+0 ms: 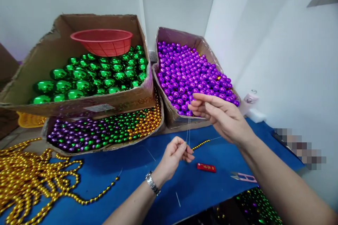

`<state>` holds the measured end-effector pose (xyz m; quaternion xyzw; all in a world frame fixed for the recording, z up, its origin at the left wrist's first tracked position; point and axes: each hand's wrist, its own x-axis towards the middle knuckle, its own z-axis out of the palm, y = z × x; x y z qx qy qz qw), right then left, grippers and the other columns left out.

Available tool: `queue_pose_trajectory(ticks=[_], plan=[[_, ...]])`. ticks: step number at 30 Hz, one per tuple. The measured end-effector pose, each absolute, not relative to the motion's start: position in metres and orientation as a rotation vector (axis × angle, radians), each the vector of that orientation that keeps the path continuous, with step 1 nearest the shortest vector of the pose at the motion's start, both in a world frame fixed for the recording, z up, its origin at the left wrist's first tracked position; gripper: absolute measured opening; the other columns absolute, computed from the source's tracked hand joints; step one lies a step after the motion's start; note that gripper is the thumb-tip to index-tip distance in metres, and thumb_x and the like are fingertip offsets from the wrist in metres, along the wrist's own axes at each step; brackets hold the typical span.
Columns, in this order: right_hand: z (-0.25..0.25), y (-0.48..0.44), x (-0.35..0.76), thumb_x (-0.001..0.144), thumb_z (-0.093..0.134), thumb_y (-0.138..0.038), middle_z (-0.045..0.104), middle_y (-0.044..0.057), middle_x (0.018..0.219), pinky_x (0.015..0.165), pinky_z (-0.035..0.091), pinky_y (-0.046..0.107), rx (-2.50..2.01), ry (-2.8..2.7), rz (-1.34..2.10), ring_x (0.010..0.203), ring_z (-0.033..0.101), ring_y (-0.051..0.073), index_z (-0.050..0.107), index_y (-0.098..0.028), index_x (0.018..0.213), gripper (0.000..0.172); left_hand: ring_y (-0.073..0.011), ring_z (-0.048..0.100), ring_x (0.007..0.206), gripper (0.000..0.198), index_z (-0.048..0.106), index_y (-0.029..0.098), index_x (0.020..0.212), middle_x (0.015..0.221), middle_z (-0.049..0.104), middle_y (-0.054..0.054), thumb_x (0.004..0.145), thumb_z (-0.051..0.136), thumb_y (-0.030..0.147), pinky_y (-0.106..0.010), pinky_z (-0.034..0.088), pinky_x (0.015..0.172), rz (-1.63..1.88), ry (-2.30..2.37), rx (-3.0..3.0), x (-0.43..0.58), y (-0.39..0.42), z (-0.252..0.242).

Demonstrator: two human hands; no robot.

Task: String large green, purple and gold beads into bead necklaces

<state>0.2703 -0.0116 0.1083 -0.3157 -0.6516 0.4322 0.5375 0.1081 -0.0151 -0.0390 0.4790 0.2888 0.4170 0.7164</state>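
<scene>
Over the blue table (142, 197), a thin clear thread (188, 130) runs in two strands between my hands. My left hand (175, 154), with a metal watch (152, 183) at its wrist, pinches the lower end. Higher and to the right, my right hand (224, 116) pinches the upper end in front of the box of purple balls. A short string of gold beads (201, 145) lies behind my left hand, with thread trailing from it. A red packet (206, 167) is just right of that hand. Pink-handled thread snips (244, 177) lie under my right forearm.
A cardboard box (126, 103) of green balls holds a red basket (105, 42). Below it is a box of mixed beads (116, 130). Purple balls (187, 70) fill another box. Gold bead strands (23, 179) pile up at left. A thread spool (249, 100) stands near the wall.
</scene>
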Motion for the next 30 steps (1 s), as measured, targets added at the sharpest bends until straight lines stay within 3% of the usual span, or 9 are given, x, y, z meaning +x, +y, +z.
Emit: queue_pose_trajectory(ticks=[3, 7, 11, 13, 16, 20, 23, 27, 30], plan=[[0.1, 0.001, 0.276, 0.094, 0.052, -0.025, 0.063, 0.004, 0.106, 0.09, 0.049, 0.036, -0.907, -1.742, 0.543, 0.097, 0.062, 0.017, 0.06, -0.023, 0.117, 0.024, -0.0146, 0.064, 0.065, 0.024, 0.045, 0.017, 0.083, 0.076, 0.064, -0.004, 0.091, 0.05, 0.039, -0.027, 0.049, 0.06, 0.893, 0.659, 1.097, 0.103, -0.021, -0.044], [0.096, 0.014, 0.285, 0.096, 0.046, -0.029, 0.06, 0.0, 0.082, 0.065, 0.05, 0.027, -1.051, -1.772, 0.161, 0.068, 0.06, 0.011, 0.061, -0.021, 0.101, 0.017, -0.0156, 0.065, 0.07, 0.024, 0.043, 0.018, 0.084, 0.084, 0.066, -0.006, 0.092, 0.047, 0.04, -0.029, 0.05, 0.063, 0.846, 0.664, 1.128, 0.095, -0.026, -0.047], [0.105, 0.017, 0.292, 0.1, 0.036, -0.035, 0.057, -0.003, 0.072, 0.055, 0.047, 0.023, -1.127, -1.725, 0.215, 0.056, 0.059, 0.008, 0.051, -0.022, 0.101, 0.02, -0.016, 0.065, 0.074, 0.025, 0.043, 0.018, 0.084, 0.1, 0.066, -0.01, 0.091, 0.047, 0.041, -0.027, 0.048, 0.059, 0.815, 0.744, 1.225, 0.088, -0.025, -0.053], [0.111, 0.017, 0.293, 0.099, 0.036, -0.04, 0.057, -0.004, 0.07, 0.057, 0.047, 0.023, -1.164, -1.717, 0.271, 0.057, 0.06, 0.008, 0.048, -0.023, 0.098, 0.021, -0.0156, 0.065, 0.073, 0.025, 0.044, 0.018, 0.084, 0.097, 0.067, -0.009, 0.091, 0.046, 0.042, -0.027, 0.047, 0.059, 0.799, 0.769, 1.264, 0.088, -0.023, -0.057], [0.119, 0.02, 0.292, 0.097, 0.033, -0.051, 0.058, -0.005, 0.071, 0.046, 0.043, 0.02, -1.132, -1.652, 0.582, 0.049, 0.059, 0.008, 0.039, -0.025, 0.096, 0.027, -0.0151, 0.064, 0.071, 0.026, 0.044, 0.018, 0.083, 0.093, 0.067, -0.008, 0.091, 0.045, 0.043, -0.027, 0.047, 0.059, 0.783, 0.778, 1.284, 0.092, -0.02, -0.061], [0.136, 0.026, 0.297, 0.097, 0.033, -0.054, 0.048, -0.009, 0.055, 0.031, 0.026, 0.015, -1.05, -1.528, 0.81, 0.033, 0.042, 0.005, 0.036, -0.027, 0.095, 0.027, -0.0141, 0.063, 0.067, 0.026, 0.044, 0.018, 0.082, 0.09, 0.067, -0.007, 0.09, 0.046, 0.043, -0.025, 0.046, 0.056, 0.832, 0.821, 1.323, 0.103, -0.014, -0.057], [0.161, 0.024, 0.306, 0.098, 0.038, -0.045, 0.04, -0.009, 0.052, 0.032, 0.022, 0.015, -1.049, -1.582, 0.677, 0.035, 0.033, 0.003, 0.046, -0.026, 0.095, 0.021, -0.0136, 0.063, 0.065, 0.024, 0.044, 0.018, 0.081, 0.086, 0.067, -0.005, 0.09, 0.046, 0.041, -0.025, 0.046, 0.056, 0.865, 0.824, 1.374, 0.112, -0.008, -0.046], [0.199, 0.018, 0.316, 0.098, 0.047, -0.029, 0.056, -0.003, 0.071, 0.047, 0.041, 0.014, -1.109, -1.846, 0.502, 0.053, 0.053, 0.004, 0.056, -0.022, 0.104, 0.013, -0.0129, 0.062, 0.065, 0.022, 0.043, 0.018, 0.081, 0.087, 0.066, -0.005, 0.091, 0.045, 0.038, -0.025, 0.046, 0.056, 0.896, 0.746, 1.407, 0.125, 0.0, -0.031], [0.219, 0.019, 0.319, 0.097, 0.047, -0.028, 0.059, -0.004, 0.071, 0.049, 0.041, 0.012, -1.189, -1.946, 0.331, 0.053, 0.056, 0.002, 0.058, -0.017, 0.104, 0.017, -0.0127, 0.063, 0.065, 0.022, 0.044, 0.018, 0.082, 0.088, 0.066, -0.005, 0.091, 0.045, 0.038, -0.024, 0.045, 0.055, 0.916, 0.69, 1.411, 0.133, 0.002, -0.022]])
